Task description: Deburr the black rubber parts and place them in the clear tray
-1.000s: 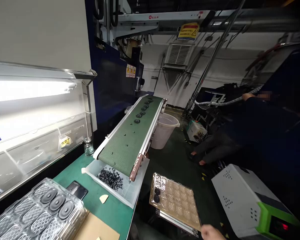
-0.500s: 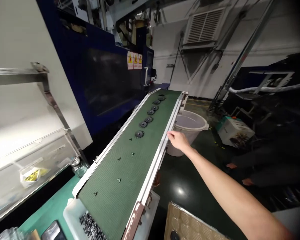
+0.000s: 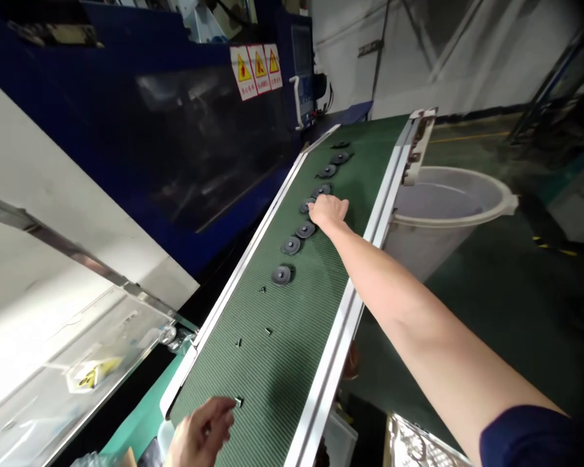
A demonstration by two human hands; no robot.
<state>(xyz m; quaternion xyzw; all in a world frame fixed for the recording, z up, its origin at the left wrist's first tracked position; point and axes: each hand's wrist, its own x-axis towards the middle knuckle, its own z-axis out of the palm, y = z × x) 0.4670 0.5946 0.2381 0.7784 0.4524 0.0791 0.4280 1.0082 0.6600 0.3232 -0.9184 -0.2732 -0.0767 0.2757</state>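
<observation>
My right hand (image 3: 329,211) is over the far half of the green conveyor belt (image 3: 302,311). Its fingers are closed together at the edge of a black round plastic part (image 3: 305,205), partly covering it. Another such part (image 3: 322,189) lies just beyond. Closer to me along the belt are more black discs with a small central knob, among them one disc (image 3: 283,275) lying apart. My left hand (image 3: 202,433) is low over the near end, fingers loosely curled and apart. Its fingertips are beside a small dark plastic piece (image 3: 239,402); whether they touch is unclear.
White side rails (image 3: 328,383) border the belt. A large pale tub (image 3: 450,220) stands on the floor to the right. The dark blue machine (image 3: 214,143) with warning labels rises at the left. A box or tray of shiny packing (image 3: 418,444) is at bottom right.
My right hand has moved from beside the right rail onto the belt, at the black parts. My left hand has come into view. The view has shifted closer to the belt.
</observation>
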